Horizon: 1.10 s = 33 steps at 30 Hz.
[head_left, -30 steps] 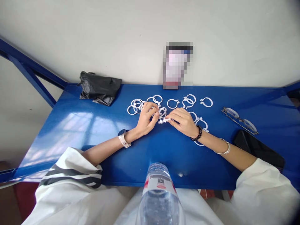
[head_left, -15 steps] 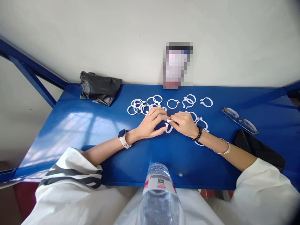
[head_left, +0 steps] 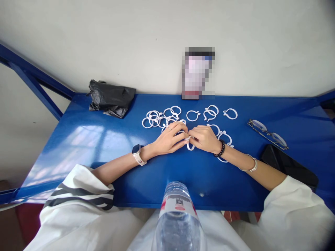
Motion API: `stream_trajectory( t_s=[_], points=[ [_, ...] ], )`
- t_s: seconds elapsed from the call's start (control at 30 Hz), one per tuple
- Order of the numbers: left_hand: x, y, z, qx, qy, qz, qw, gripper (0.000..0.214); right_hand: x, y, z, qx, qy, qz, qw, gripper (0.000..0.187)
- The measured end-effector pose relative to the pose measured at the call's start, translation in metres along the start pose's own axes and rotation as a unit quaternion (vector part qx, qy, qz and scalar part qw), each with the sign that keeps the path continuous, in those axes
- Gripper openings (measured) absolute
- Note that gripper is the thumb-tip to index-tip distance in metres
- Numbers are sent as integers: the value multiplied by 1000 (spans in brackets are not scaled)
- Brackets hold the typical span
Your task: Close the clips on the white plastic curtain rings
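Note:
Between my fingertips is a white plastic ring (head_left: 191,146), its loop hanging down toward me. My left hand (head_left: 170,139) pinches its upper part from the left. From the right, my right hand (head_left: 205,138) grips the same ring with curled fingers. The ring's ends are mostly hidden by the fingers. Behind my left hand several overlapping white rings (head_left: 148,122) lie in a loose heap. Single open ring (head_left: 193,115) and another open ring (head_left: 230,114) lie farther back. More rings (head_left: 225,137) lie beside and partly under my right hand.
A black plastic bag (head_left: 112,99) lies at the back left of the blue table (head_left: 104,181). Eyeglasses (head_left: 268,133) and a dark phone (head_left: 290,165) are at the right. A water bottle (head_left: 179,223) stands close to my body. A blurred-out object (head_left: 197,75) leans on the wall.
My fingertips have drawn closer together on the ring. Its end, visible before near my left thumb, is now between the fingers, and the loop has shifted slightly right and down.

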State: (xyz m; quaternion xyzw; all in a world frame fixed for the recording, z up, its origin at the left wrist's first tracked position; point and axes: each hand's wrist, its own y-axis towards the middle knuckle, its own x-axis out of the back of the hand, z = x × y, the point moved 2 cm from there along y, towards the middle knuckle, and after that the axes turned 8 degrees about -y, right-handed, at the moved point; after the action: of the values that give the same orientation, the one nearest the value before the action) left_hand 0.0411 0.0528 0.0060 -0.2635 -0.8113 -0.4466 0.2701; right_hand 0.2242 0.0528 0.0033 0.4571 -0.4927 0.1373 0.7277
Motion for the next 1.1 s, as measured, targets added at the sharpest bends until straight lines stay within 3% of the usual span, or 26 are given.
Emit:
stream_trajectory(
  t_s=[0.37, 0.77, 1.1],
  points=[
    [2, 3, -2, -11, -21, -65, 998, 6, 8, 5, 0, -32, 128, 5, 991, 31],
    [4, 2, -1, 7, -45, -75, 996, 8, 4, 6, 0, -33, 150, 27, 988, 40],
    [5, 1, 0, 15, -52, -70, 996, 13, 4, 6, 1, -25, 151, 34, 988, 36]
  ],
)
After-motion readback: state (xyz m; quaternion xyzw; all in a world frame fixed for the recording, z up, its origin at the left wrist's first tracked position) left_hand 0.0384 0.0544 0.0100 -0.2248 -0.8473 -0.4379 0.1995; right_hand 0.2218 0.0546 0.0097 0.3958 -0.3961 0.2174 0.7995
